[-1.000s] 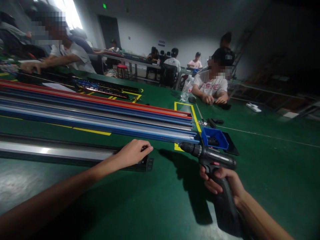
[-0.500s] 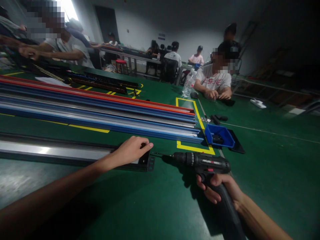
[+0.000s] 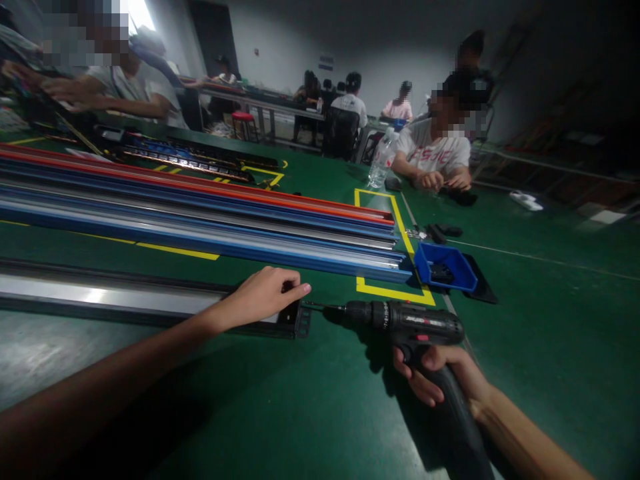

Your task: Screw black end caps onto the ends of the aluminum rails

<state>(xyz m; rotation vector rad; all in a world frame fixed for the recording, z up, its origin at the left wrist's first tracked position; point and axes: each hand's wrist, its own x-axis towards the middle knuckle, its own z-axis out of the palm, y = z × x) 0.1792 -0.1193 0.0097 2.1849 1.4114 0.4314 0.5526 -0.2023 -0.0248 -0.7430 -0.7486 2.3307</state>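
Note:
A long black and silver rail (image 3: 120,297) lies across the green table (image 3: 310,413) in front of me. My left hand (image 3: 263,297) rests closed over its right end, fingers curled on the black end bracket (image 3: 299,322). My right hand (image 3: 443,380) grips the handle of a black cordless drill (image 3: 410,320). The drill lies level, pointing left, and its bit tip sits at the end bracket, right beside my left fingertips.
A stack of blue, silver and red rails (image 3: 200,213) lies behind the black rail. A blue bin (image 3: 445,268) with dark parts sits at their right end, inside yellow tape lines (image 3: 395,293). A water bottle (image 3: 381,160) and several seated people are across the table.
The drill swung from pointing up and away near the blue bin down to level, then moved left until its bit reached the rail's end bracket. My left hand stayed on the rail.

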